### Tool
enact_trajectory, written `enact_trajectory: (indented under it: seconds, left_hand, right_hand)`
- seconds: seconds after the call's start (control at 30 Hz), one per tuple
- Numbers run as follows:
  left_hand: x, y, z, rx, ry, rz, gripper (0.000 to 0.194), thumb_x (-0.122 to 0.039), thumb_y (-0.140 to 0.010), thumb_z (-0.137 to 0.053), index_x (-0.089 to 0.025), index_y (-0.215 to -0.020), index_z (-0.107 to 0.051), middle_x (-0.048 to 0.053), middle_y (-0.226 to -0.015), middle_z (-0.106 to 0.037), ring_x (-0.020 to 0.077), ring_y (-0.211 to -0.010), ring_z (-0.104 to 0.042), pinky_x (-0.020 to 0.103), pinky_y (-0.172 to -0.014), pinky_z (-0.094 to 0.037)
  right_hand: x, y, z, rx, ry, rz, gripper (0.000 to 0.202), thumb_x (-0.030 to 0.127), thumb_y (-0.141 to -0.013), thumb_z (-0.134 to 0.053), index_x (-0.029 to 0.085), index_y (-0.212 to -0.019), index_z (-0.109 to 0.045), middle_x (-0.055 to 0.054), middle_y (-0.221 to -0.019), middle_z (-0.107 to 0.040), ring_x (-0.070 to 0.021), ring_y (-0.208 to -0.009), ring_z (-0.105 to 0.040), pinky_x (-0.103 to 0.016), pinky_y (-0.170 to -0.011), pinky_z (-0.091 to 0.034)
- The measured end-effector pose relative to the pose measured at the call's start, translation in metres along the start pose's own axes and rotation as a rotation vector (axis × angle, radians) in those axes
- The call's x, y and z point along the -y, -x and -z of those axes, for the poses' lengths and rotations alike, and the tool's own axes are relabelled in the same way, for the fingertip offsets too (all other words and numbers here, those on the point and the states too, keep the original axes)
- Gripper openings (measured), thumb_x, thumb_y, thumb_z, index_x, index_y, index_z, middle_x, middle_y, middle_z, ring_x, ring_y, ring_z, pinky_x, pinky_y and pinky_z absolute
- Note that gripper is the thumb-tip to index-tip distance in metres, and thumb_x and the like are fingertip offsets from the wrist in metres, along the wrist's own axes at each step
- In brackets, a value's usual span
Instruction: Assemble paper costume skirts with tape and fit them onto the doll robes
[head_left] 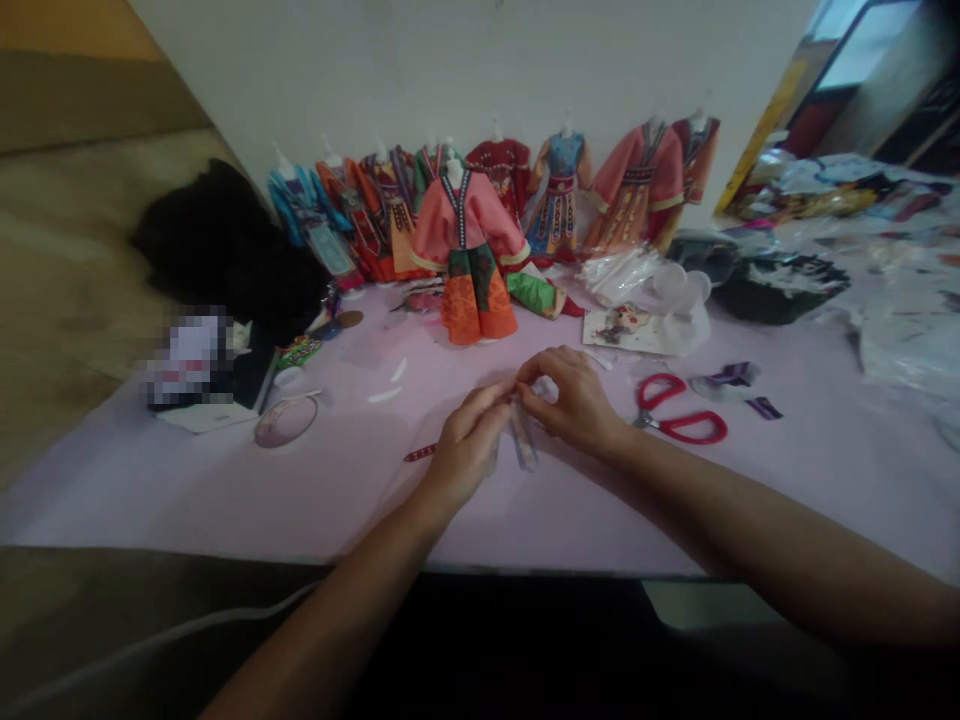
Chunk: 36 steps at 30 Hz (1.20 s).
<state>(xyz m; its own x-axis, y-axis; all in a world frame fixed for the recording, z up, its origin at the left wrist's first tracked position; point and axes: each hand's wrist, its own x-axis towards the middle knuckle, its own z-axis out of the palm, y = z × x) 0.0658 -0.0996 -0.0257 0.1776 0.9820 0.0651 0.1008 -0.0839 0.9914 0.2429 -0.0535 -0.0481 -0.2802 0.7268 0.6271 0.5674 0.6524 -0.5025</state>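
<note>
One narrow pale strip [526, 448], close in

My forearms [382, 560] come in over the near edge of the table [592, 530]. A little way in from the middle of that edge is the pale strip, its upper end at my fingertips. A red patterned strip [421, 453] pokes out to the left of my left hand [469, 430]; I cannot tell whether I have hold of it. My left thumb and fingers are together at the tips, and my right hand [574, 400] has thumb and forefinger pinched right against them; what sits inside the pinch is too small to make out.

Red-handled scissors [694, 428] lie beside my right wrist, with purple ribbon scraps [735, 374] beyond, toward the right edge. A round hoop [286, 421] lies toward the left edge. Farther in, right of the middle, are a printed card [637, 330], a clear packet [619, 272] and a dark bowl [787, 298]. Dressed figures [562, 190] stand in a row along the far edge, a pink-topped one [480, 225] in front
</note>
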Motion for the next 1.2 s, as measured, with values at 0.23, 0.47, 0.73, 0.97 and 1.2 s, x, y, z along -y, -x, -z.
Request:
enact_trajectory:
  seconds: [0.23, 0.47, 0.73, 0.97, 1.2]
  left_hand:
    - [0.003, 0.007, -0.005, -0.028, -0.136, -0.128, 0.038, -0.028, -0.094, -0.054, -0.022, -0.129, -0.068, 0.008, -0.141, -0.065, 0.023, -0.136, -0.055, 0.038, -0.12, -0.036]
    - [0.002, 0.004, 0.0, -0.023, -0.117, -0.113, 0.036, -0.03, -0.093, -0.054, -0.019, -0.124, -0.071, 0.009, -0.135, -0.068, 0.0241, -0.131, -0.059, 0.039, -0.118, -0.039]
    - [-0.01, -0.007, 0.035, -0.118, -0.4, -0.047, 0.029, -0.035, -0.087, -0.061, -0.024, -0.108, -0.078, 0.007, -0.111, -0.078, 0.0261, -0.1, -0.07, 0.041, -0.092, -0.053]
    - [-0.008, -0.007, 0.088, 0.016, -0.858, 0.074, 0.012, -0.031, -0.079, -0.063, -0.024, -0.082, -0.073, 0.005, -0.082, -0.074, 0.0238, -0.073, -0.065, 0.036, -0.073, -0.048]
    - [0.005, 0.002, 0.094, 0.137, -0.923, 0.063, 0.009, -0.031, -0.077, -0.062, -0.024, -0.082, -0.066, 0.003, -0.081, -0.07, 0.0215, -0.074, -0.063, 0.032, -0.069, -0.044]
  right_hand:
    - [0.003, 0.0, -0.002, -0.002, -0.022, -0.027, 0.006, 0.017, -0.085, -0.06, 0.021, -0.081, -0.06, -0.003, -0.081, -0.068, -0.0211, -0.079, -0.058, -0.037, -0.08, -0.037]
    - [0.008, -0.003, 0.003, 0.013, -0.151, -0.07, 0.007, 0.015, -0.082, -0.058, 0.02, -0.077, -0.059, -0.001, -0.078, -0.065, -0.018, -0.076, -0.058, -0.034, -0.077, -0.04]
    - [0.009, -0.004, 0.004, 0.132, -0.521, -0.326, 0.004, 0.016, -0.077, -0.057, 0.019, -0.075, -0.059, 0.001, -0.075, -0.059, -0.013, -0.066, -0.052, -0.026, -0.057, -0.041]
    - [0.007, -0.002, 0.0, 0.18, -0.69, -0.417, 0.004, 0.015, -0.077, -0.059, 0.018, -0.075, -0.059, 0.003, -0.07, -0.056, -0.0096, -0.057, -0.048, -0.025, -0.053, -0.038]
    - [0.024, 0.001, 0.004, 0.279, -0.736, -0.427, 0.008, 0.015, -0.081, -0.058, 0.021, -0.079, -0.053, 0.007, -0.059, -0.057, -0.0114, -0.045, -0.057, -0.029, -0.056, -0.042]
